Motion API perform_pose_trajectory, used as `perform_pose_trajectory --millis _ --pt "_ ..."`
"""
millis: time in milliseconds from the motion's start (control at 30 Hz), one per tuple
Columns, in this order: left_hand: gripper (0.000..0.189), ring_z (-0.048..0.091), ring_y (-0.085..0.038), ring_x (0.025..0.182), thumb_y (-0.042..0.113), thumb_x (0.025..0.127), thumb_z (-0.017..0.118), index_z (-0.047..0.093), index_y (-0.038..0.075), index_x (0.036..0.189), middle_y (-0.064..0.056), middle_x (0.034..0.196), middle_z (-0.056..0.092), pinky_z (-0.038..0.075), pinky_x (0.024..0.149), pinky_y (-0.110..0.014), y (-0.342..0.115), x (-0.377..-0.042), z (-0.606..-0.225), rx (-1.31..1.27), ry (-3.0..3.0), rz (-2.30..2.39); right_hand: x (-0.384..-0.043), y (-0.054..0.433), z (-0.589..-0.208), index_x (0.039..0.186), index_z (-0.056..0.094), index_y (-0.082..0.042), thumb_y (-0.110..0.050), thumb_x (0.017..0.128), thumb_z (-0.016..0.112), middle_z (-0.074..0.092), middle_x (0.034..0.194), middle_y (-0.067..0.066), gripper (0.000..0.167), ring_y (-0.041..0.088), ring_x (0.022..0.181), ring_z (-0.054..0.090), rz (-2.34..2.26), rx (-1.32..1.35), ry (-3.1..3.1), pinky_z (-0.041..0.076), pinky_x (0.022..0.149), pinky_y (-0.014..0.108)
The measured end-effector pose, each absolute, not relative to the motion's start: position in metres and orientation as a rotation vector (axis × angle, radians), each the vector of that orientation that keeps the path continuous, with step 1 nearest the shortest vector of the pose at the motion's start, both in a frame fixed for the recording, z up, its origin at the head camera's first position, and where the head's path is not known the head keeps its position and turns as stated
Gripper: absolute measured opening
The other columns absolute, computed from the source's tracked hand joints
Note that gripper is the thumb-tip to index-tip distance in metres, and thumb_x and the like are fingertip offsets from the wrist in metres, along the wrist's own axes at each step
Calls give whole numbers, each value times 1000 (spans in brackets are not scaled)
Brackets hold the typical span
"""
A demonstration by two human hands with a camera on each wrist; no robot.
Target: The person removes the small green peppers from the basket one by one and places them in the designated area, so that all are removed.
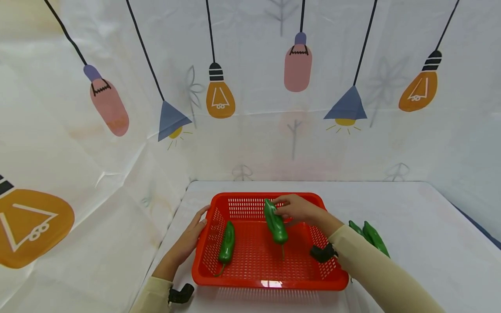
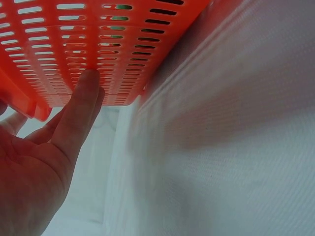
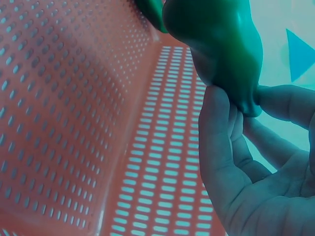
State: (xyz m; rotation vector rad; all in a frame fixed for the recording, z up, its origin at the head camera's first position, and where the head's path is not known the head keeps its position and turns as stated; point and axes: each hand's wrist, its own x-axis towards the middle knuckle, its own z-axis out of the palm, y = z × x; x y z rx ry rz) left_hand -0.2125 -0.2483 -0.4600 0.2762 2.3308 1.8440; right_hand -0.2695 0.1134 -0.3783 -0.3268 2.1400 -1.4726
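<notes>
My right hand (image 1: 299,209) pinches a green chili pepper (image 1: 275,221) by its pointed tip, holding it over the red basket (image 1: 270,284). Its stem hangs down. Close up in the right wrist view, the thumb and fingers (image 3: 216,128) meet at the pepper's narrow end. A second green pepper (image 1: 227,243) lies inside the basket along the left side. At the basket's left rim rests my left hand (image 1: 189,237). From the left wrist view, one nearly straight finger (image 2: 81,105) touches the slotted outer wall (image 2: 118,49).
More green peppers (image 1: 373,237) lie on the white table (image 1: 415,217) to the right of the basket, partly hidden by the right sleeve (image 1: 375,265). A white sheet printed with lamps (image 1: 258,143) hangs behind and to the left.
</notes>
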Motion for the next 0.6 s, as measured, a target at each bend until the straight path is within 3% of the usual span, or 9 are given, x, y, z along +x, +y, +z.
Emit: perform_pose_trajectory --millis 200,600 --pt "48 57 -30 119 34 113 31 24 28 160 -17 149 44 49 93 -36 -249 -213 -459 280 2324 1845 -269 122 -375 142 54 2 -10 100 63 63 118 18 45 28 96 67 -1474 -343 2151 58 78 50" --pt "47 58 -28 117 33 113 31 25 28 159 -18 147 46 49 93 -36 -249 -214 -461 276 2310 1854 -270 143 -370 144 52 2 -12 102 60 55 133 26 46 31 101 67 -1479 -341 2186 58 79 49"
